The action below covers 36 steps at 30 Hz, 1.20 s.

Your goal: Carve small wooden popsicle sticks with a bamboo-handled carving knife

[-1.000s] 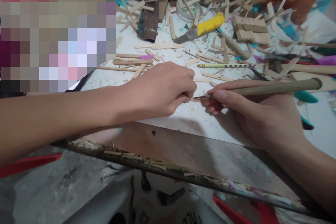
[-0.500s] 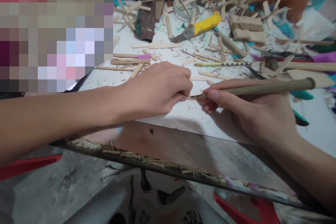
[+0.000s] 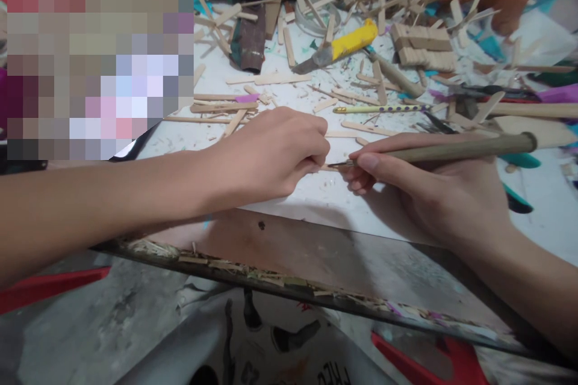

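A small wooden craft stick (image 3: pixel 327 168) lies low over the white paper (image 3: pixel 316 192), pinched at its left end by my left hand (image 3: pixel 289 147). That hand's curled fingers hide most of the stick. My right hand (image 3: pixel 433 192) grips a carving knife (image 3: pixel 465 148) like a pen, its thick greenish-brown handle resting back over the hand. The thin metal tip points left and meets the stick close to my left fingertips; whether it cuts into the wood I cannot tell.
Behind the hands lie a yellow box cutter (image 3: pixel 352 42), a patterned pencil (image 3: pixel 379 109), a bundle of craft sticks (image 3: pixel 424 48) and many loose sticks. Teal-handled scissors (image 3: pixel 519 198) lie beside my right hand. A blurred patch covers the upper left. Scraps line the table's front edge (image 3: pixel 271 277).
The view has shifted very slightly. Both hands keep the same grips, with the knife tip still at the craft stick.
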### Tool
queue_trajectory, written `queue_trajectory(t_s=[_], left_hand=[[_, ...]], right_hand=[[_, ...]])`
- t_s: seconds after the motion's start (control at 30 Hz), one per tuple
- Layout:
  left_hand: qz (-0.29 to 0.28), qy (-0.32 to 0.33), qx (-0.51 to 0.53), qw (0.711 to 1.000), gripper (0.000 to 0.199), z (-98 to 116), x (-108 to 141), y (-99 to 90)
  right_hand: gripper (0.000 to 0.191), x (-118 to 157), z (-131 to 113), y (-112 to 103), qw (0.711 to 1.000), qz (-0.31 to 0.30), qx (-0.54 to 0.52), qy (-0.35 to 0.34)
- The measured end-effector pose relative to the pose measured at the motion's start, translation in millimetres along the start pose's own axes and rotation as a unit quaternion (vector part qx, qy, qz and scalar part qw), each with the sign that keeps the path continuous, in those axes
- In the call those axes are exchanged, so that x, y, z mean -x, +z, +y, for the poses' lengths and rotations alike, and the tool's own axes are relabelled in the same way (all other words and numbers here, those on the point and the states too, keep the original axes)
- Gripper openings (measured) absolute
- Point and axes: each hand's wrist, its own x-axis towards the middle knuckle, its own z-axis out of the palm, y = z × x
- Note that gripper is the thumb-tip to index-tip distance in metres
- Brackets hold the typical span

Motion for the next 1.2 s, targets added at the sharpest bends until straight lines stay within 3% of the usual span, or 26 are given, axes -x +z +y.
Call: queue_trajectory(t_s=[0.67, 0.97, 1.2], left_hand=[[-0.012, -0.008, -0.003, 1.0, 0.025, 0, 0, -1.3], [-0.015, -0.011, -0.01, 1.0, 0.025, 1, 0, -1.0], [-0.02, -0.018, -0.005, 1.0, 0.023, 1, -1, -1.2]], right_hand=[[0.007, 3, 3, 1, 0.999, -0.002, -0.045, 0.016], [0.009, 3, 1, 1, 1.0, 0.009, -0.016, 0.014], [0.006, 0, 11, 4, 0.987, 0.044, -0.149, 0.045]])
